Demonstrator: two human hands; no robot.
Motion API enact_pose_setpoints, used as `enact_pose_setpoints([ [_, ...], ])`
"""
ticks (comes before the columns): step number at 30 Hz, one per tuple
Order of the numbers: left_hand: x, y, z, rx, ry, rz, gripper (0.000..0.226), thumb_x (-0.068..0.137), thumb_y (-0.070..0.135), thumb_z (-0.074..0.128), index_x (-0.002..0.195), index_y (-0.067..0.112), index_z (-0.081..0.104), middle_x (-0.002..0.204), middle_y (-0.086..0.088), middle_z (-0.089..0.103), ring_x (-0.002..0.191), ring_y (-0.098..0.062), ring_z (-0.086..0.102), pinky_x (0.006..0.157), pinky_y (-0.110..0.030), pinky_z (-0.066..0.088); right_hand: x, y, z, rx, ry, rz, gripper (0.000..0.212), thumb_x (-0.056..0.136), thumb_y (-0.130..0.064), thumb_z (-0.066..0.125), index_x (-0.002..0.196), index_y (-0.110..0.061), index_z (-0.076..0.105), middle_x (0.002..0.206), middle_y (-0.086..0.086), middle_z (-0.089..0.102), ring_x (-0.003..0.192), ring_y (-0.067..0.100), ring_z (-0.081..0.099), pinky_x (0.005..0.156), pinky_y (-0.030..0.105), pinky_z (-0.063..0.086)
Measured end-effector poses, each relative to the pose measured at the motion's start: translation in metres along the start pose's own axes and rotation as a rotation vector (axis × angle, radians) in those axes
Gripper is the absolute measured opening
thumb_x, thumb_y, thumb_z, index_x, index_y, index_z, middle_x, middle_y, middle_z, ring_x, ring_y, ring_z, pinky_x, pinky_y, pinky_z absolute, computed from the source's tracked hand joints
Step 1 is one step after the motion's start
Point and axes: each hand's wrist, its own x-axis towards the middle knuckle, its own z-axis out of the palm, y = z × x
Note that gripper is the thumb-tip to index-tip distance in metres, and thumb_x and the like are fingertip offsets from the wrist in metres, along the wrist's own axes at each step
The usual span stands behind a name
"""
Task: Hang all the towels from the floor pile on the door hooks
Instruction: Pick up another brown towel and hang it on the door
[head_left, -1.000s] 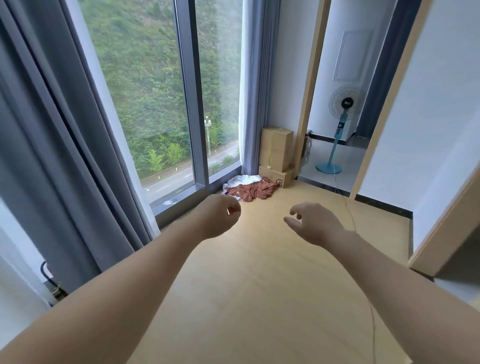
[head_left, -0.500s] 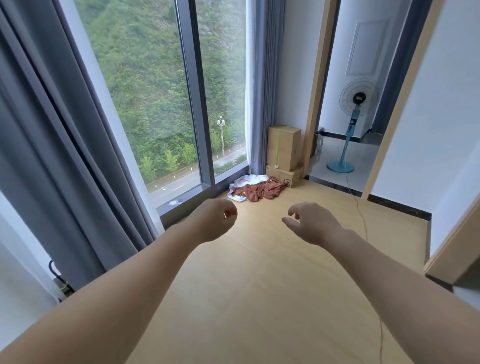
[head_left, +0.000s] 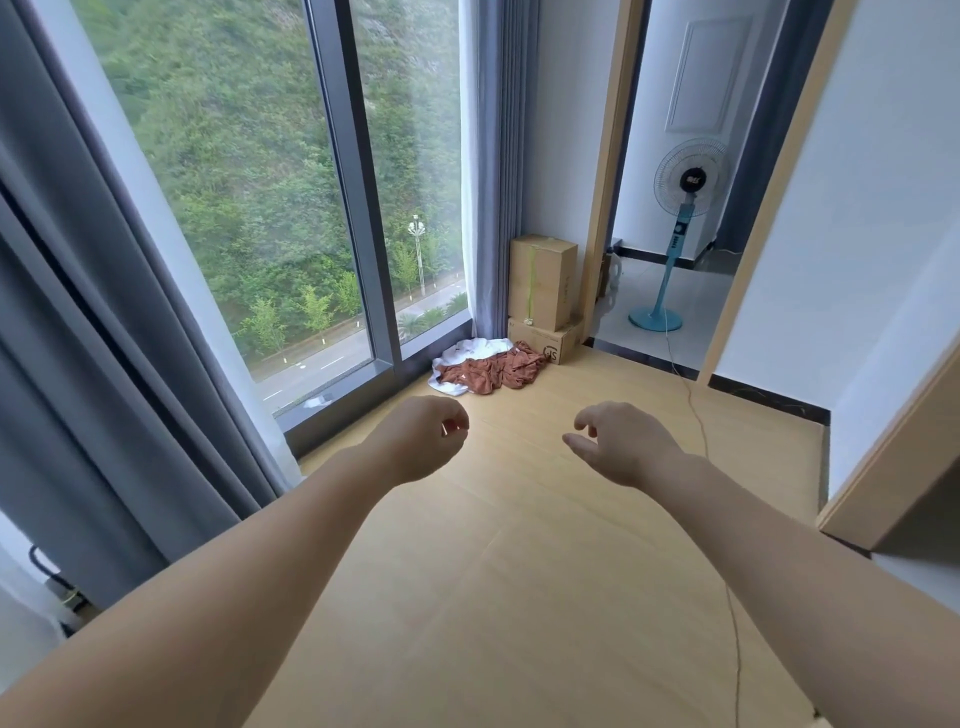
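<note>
Left hand (head_left: 423, 439) and right hand (head_left: 618, 441) each have a released, empty grip. Towels (head_left: 488, 366) lie mid-frame; the cord (head_left: 696, 410) right of centre could snag a foot.

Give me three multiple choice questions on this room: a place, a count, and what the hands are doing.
1. Where does the towel pile lie? A. on the fan base. B. on the floor beside the window. C. over the curtain.
2. How many cardboard boxes are stacked in the corner? A. one. B. two. C. four.
3. What do the left hand and right hand hold? A. a towel each. B. the cord. C. nothing.
Answers: B, it lies by the glass; B, one box sits on another; C, both are loosely curled, empty.
</note>
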Motion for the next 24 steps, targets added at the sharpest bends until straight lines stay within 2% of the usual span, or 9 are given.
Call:
enact_pose_setpoints([
  [7, 0.071, -0.054, -0.002, -0.027, -0.019, 0.022, 0.012, 0.09, 0.022, 0.057, 0.095, 0.019, 0.068, 0.084, 0.009, 0.061, 0.083, -0.015, 0.061, 0.079, -0.033, 0.053, 0.079, -0.02, 0.013, -0.006, -0.011, 0.022, 0.042, 0.093, -0.049, 0.05, 0.121, -0.019, 0.061, 0.115, 0.001, 0.064, 0.099, 0.016, 0.059, 0.082, 0.035, 0.055],
  [11, 0.119, -0.093, -0.012, -0.035, -0.01, 0.039, 0.011, 0.09, 0.022, 0.057, 0.093, 0.019, 0.068, 0.083, 0.01, 0.061, 0.081, -0.014, 0.06, 0.076, -0.029, 0.051, 0.134, -0.037, 0.017, -0.015, -0.014, 0.04, 0.042, 0.094, -0.049, 0.049, 0.121, -0.02, 0.061, 0.116, 0.0, 0.064, 0.1, 0.016, 0.058, 0.082, 0.035, 0.055],
  [19, 0.191, -0.164, -0.02, -0.044, -0.059, 0.044, 0.011, 0.091, 0.023, 0.056, 0.093, 0.021, 0.067, 0.083, 0.012, 0.06, 0.081, -0.013, 0.06, 0.077, -0.031, 0.052, 0.219, -0.064, 0.03, -0.018, -0.029, 0.079, 0.041, 0.095, -0.047, 0.048, 0.123, -0.019, 0.059, 0.117, 0.001, 0.062, 0.102, 0.016, 0.057, 0.082, 0.032, 0.053],
  [24, 0.23, -0.189, -0.006, -0.054, -0.095, 0.015, 0.018, 0.092, 0.024, 0.056, 0.106, 0.018, 0.064, 0.087, 0.012, 0.056, 0.086, -0.013, 0.056, 0.079, -0.027, 0.048, 0.256, -0.054, 0.041, -0.006, -0.058, 0.115, 0.041, 0.095, -0.048, 0.047, 0.123, -0.02, 0.059, 0.118, 0.001, 0.062, 0.1, 0.017, 0.057, 0.08, 0.032, 0.052],
])
